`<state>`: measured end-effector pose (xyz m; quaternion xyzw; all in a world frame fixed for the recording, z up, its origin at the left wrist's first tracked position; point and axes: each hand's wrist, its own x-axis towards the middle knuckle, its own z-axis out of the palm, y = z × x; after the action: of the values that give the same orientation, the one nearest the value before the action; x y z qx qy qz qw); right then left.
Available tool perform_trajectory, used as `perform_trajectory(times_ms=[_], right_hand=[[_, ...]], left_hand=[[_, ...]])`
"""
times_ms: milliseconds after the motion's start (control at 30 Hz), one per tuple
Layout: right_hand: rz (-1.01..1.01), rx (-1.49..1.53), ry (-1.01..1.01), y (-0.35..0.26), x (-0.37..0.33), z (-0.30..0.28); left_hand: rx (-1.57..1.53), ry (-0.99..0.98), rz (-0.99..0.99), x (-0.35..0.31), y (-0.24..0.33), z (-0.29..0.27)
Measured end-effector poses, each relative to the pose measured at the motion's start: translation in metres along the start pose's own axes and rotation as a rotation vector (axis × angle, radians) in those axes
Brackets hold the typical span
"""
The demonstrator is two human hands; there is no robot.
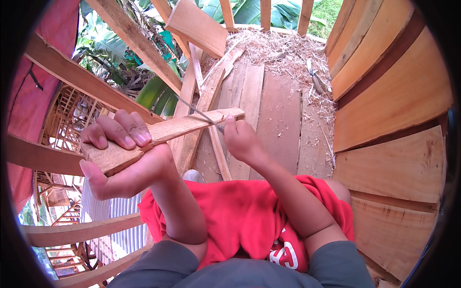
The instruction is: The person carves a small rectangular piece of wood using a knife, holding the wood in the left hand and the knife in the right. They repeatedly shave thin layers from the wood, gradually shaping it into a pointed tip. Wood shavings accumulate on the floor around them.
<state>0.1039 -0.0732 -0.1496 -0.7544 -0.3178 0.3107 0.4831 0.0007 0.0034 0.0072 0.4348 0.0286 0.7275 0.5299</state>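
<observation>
My left hand is wrapped round the broad end of a pale, roughly shaped wooden piece. That piece slants up to the right and narrows to a slim, blunt end. Closed near this slim end, my right hand grips a knife whose handle is mostly hidden in the fist. Its long thin blade lies across the wood and points up to the left. Both hands are above my lap, which is covered by red cloth.
Wood shavings cover the far floor boards, with a slim tool lying among them. Lengths of timber lean ahead, beneath a board block. A plank wall stands on the right; open rails line the left.
</observation>
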Motion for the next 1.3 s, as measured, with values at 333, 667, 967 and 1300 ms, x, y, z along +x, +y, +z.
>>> perform_trajectory(times_ms=[333, 667, 967, 1300], right_hand=[[0.184, -0.067, 0.171, 0.06, 0.03, 0.005], [0.171, 0.024, 0.044, 0.033, 0.024, 0.003], [0.216, -0.102, 0.011, 0.039, 0.027, 0.011], [0.357, -0.375, 0.267, 0.097, 0.06, -0.028]], left_hand=[[0.004, -0.059, -0.027, -0.008, 0.004, 0.008], [-0.053, -0.094, -0.04, -0.003, 0.005, -0.003], [-0.041, -0.076, -0.029, 0.002, 0.002, -0.013], [-0.068, -0.091, -0.054, 0.0, 0.002, -0.015]])
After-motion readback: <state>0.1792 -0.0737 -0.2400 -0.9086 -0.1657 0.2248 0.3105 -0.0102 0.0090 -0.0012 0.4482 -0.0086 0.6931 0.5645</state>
